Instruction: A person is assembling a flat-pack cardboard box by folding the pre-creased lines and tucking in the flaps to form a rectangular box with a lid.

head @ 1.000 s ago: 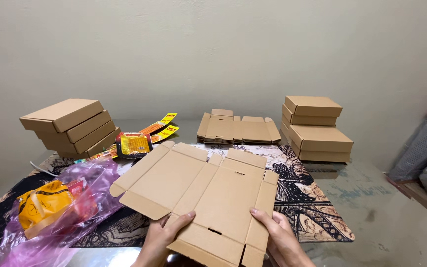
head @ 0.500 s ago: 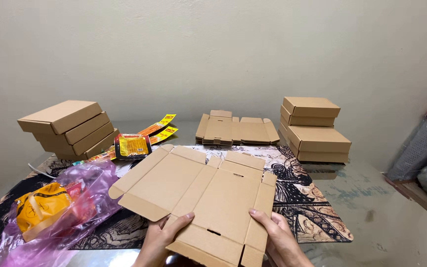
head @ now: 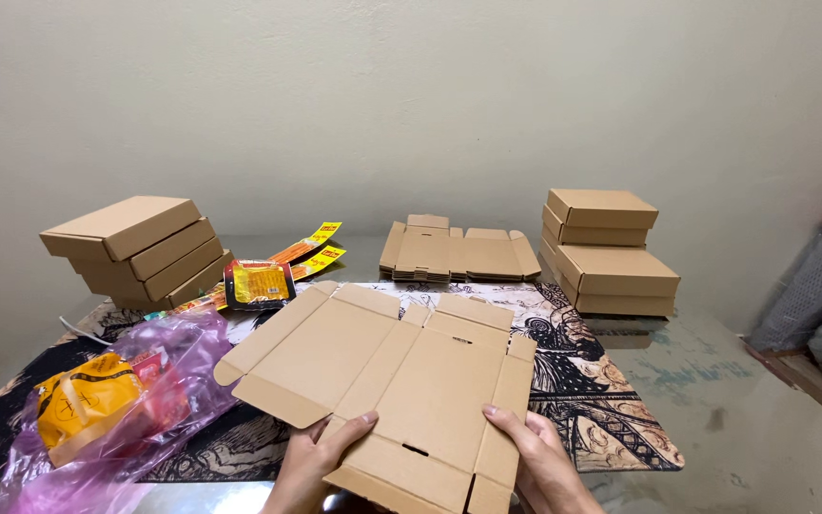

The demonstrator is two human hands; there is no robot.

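Item 1: flat cardboard box blank (head: 387, 381). You are holding it by its near edge, tilted up over the patterned mat (head: 601, 409), so the creased panels and side flaps are facing you and staying free to fold. Your left hand (head: 311, 462) is gripping it with the thumb on top and the fingers curled underneath; your right hand (head: 539, 462) is doing the same at the near right corner, thumb lying on the panel.

Item 2: stack of unfolded blanks (head: 459, 252), lying flat at the far middle of the counter (head: 763, 428), within reach as supply.

Item 3: finished boxes. One leaning pile (head: 135, 247) is sitting far left, a second pile (head: 611, 252) far right, both well apart from your hands and leaving the middle open.

Item 4: pink plastic bag (head: 116, 400), lying at your left with an orange packet showing through it, just beside the blank's left flap.

Item 5: small red and yellow packet (head: 259, 283) and yellow strips (head: 321, 243), resting beyond the blank, near the left pile.
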